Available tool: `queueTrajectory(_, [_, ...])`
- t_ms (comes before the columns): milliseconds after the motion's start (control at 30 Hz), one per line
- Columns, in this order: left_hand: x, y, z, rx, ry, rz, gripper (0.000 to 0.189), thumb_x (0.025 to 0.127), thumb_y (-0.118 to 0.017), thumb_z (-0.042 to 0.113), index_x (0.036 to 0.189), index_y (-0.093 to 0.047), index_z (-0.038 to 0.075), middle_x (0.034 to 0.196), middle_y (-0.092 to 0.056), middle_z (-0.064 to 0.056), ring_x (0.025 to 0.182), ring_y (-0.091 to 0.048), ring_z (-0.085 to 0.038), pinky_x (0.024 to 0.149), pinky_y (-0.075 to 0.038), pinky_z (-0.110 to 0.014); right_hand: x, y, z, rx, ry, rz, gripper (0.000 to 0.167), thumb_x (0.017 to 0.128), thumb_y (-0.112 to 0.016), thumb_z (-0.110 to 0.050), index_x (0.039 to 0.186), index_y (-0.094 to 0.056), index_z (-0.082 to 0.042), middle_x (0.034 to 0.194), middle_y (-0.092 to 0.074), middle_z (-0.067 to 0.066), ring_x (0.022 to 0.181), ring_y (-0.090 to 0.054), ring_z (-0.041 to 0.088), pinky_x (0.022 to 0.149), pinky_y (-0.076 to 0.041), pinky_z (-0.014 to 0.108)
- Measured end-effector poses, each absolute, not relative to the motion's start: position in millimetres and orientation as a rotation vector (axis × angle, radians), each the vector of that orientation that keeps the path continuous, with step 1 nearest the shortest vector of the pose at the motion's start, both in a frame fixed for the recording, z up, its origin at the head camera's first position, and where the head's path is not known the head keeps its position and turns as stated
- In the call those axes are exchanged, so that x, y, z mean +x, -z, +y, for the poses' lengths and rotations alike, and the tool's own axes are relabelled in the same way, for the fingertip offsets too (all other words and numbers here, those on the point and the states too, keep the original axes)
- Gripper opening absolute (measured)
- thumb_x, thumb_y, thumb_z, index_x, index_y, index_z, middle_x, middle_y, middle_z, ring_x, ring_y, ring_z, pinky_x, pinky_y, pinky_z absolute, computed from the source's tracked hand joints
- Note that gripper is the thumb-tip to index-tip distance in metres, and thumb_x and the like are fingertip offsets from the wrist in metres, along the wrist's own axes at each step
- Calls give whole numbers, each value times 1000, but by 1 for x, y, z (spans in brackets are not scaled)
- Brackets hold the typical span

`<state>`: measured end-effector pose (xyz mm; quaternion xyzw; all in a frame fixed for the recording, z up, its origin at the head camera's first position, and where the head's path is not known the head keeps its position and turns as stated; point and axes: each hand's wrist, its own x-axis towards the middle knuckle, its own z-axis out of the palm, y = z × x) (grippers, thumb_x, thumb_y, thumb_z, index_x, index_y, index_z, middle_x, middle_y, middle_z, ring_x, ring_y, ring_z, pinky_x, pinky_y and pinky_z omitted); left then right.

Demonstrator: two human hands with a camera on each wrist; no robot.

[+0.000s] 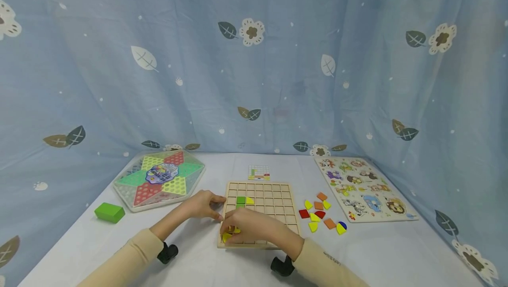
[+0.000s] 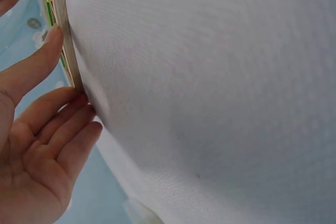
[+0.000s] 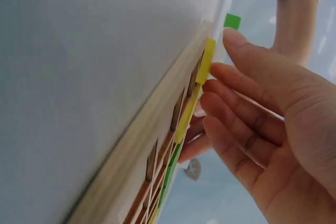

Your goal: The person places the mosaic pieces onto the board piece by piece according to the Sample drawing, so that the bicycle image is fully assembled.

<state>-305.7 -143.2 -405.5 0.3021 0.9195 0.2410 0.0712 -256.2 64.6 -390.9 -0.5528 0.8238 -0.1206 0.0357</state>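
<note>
A wooden grid board (image 1: 278,199) lies at the middle of the table. My left hand (image 1: 203,204) rests along its left edge, with the thumb and fingertips touching the rim in the left wrist view. Over the board's near left corner, my right hand (image 1: 254,226) has its fingers extended. In the right wrist view its fingertips are right at a yellow piece (image 3: 207,61) on the grid, the thumb apart from it. Another yellow piece (image 3: 187,115) lies beside that one. Farther up the grid sit a green square (image 1: 240,200) and a yellow quarter-round piece (image 1: 249,200).
Loose red, orange and yellow pieces, including a red square (image 1: 304,214), lie right of the board. Beyond them is an animal puzzle board (image 1: 367,216). On the left are a star game board (image 1: 162,185) and a green block (image 1: 109,212). A pattern card (image 1: 259,172) lies behind the grid.
</note>
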Motion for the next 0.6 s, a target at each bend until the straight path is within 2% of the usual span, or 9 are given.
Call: queueTrajectory(600, [-304,404,-143,887,-752,2754,59,73,-85,26,121,-65,-2,119,-66,-16,110,-61,-34,88,-51,-45,-254,392,67,-1609,431,2559,18,84,-76,-15,101,-74,-12,92,-66,-8,78,-56,-4,70,-41,4])
